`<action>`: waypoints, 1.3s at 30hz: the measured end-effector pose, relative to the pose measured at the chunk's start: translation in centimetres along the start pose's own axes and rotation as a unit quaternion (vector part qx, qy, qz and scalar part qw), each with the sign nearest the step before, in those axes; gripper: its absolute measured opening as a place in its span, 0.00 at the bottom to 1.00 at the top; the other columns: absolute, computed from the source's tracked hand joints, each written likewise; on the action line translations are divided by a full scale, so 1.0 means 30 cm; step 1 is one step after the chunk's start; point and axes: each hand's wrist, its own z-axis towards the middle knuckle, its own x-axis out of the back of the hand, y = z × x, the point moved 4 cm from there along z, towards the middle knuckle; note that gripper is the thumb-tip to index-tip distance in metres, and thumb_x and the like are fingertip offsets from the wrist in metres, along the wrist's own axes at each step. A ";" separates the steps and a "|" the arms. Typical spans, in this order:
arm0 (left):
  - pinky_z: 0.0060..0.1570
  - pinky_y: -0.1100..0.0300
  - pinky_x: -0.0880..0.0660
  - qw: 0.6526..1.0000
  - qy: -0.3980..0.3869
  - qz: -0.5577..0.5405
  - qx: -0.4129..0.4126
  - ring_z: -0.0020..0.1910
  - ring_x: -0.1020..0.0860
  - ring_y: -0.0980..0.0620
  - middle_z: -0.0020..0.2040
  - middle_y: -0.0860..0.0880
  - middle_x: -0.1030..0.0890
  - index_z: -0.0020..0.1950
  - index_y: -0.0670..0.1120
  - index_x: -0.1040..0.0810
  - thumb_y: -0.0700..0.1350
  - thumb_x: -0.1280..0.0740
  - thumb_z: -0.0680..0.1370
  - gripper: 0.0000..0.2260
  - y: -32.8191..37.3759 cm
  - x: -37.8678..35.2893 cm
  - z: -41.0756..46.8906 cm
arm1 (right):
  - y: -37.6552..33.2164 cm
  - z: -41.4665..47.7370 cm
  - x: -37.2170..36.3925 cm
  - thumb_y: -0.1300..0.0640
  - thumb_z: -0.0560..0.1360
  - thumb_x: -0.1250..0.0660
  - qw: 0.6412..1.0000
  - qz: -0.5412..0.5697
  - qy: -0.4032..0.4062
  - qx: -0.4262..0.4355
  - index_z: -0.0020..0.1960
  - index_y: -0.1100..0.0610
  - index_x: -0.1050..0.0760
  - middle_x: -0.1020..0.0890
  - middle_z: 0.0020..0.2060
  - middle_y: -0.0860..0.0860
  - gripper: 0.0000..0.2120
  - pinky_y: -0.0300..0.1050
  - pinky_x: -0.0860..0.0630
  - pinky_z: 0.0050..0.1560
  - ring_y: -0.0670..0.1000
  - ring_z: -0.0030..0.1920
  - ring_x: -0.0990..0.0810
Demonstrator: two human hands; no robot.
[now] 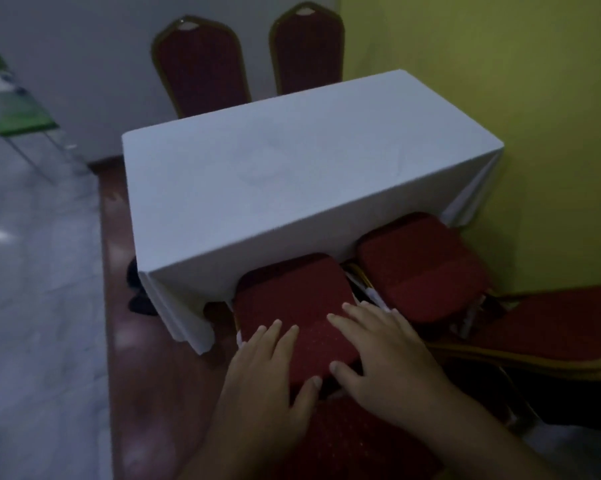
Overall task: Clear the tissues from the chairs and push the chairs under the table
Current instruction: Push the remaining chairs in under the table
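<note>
A table under a white cloth fills the middle of the view. Two red chairs stand on its near side. The left chair's seat sits partly under the cloth edge, and both my hands lie flat on its rear part. My left hand and my right hand have their fingers spread and hold nothing. That chair's backrest is below my wrists. The right chair's seat also reaches under the cloth. I see no tissue on either seat. Small white scraps show between the two chairs; what they are is unclear.
Two more red chairs with gold frames stand at the table's far side. Another red chair lies close on my right. A yellow wall runs along the right. Marble floor and a green glass shelf are at left.
</note>
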 end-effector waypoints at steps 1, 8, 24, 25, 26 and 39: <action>0.76 0.50 0.45 1.000 -0.013 0.000 0.004 0.79 0.43 0.50 0.79 0.53 0.40 0.79 0.54 0.40 0.69 0.47 0.72 0.37 0.033 -0.013 -0.019 | 0.028 -0.017 0.011 0.36 0.75 0.43 1.000 0.001 -0.005 0.005 0.76 0.39 0.48 0.45 0.78 0.40 0.32 0.51 0.58 0.76 0.44 0.77 0.53; 0.56 0.48 0.23 0.997 -0.021 0.035 -0.058 0.62 0.19 0.45 0.65 0.49 0.19 0.67 0.51 0.23 0.66 0.36 0.67 0.32 0.150 -0.042 -0.006 | 0.201 -0.096 0.124 0.35 0.75 0.44 0.998 0.026 0.038 -0.040 0.75 0.38 0.46 0.43 0.76 0.37 0.31 0.51 0.56 0.76 0.42 0.76 0.52; 0.69 0.48 0.29 0.997 -0.004 -0.038 -0.067 0.72 0.30 0.54 0.73 0.57 0.29 0.74 0.57 0.32 0.69 0.45 0.76 0.30 0.894 -0.451 0.413 | 1.242 -0.001 0.465 0.29 0.71 0.46 0.997 -0.050 0.051 -0.007 0.66 0.39 0.28 0.26 0.65 0.39 0.28 0.58 0.37 0.71 0.45 0.70 0.34; 0.73 0.49 0.35 0.996 -0.030 -0.056 -0.062 0.75 0.35 0.56 0.76 0.58 0.33 0.77 0.58 0.37 0.70 0.47 0.76 0.31 0.981 -0.501 0.439 | 1.318 -0.015 0.479 0.29 0.72 0.45 0.997 -0.064 0.031 0.008 0.65 0.40 0.27 0.25 0.64 0.39 0.27 0.58 0.36 0.70 0.45 0.69 0.33; 0.75 0.54 0.40 0.994 -0.053 -0.078 -0.059 0.76 0.39 0.58 0.77 0.60 0.36 0.78 0.59 0.40 0.70 0.47 0.76 0.32 1.064 -0.546 0.462 | 1.389 -0.038 0.488 0.28 0.72 0.45 0.997 -0.072 0.012 0.019 0.63 0.40 0.26 0.24 0.63 0.38 0.27 0.57 0.35 0.69 0.45 0.69 0.32; 0.68 0.43 0.34 0.968 -0.202 -0.065 -0.133 0.71 0.33 0.45 0.73 0.49 0.36 0.76 0.57 0.42 0.65 0.38 0.78 0.29 1.615 -0.942 0.628 | 1.936 -0.337 0.488 0.30 0.69 0.33 0.981 -0.039 -0.032 0.188 0.55 0.42 0.21 0.22 0.54 0.38 0.22 0.46 0.30 0.52 0.40 0.54 0.26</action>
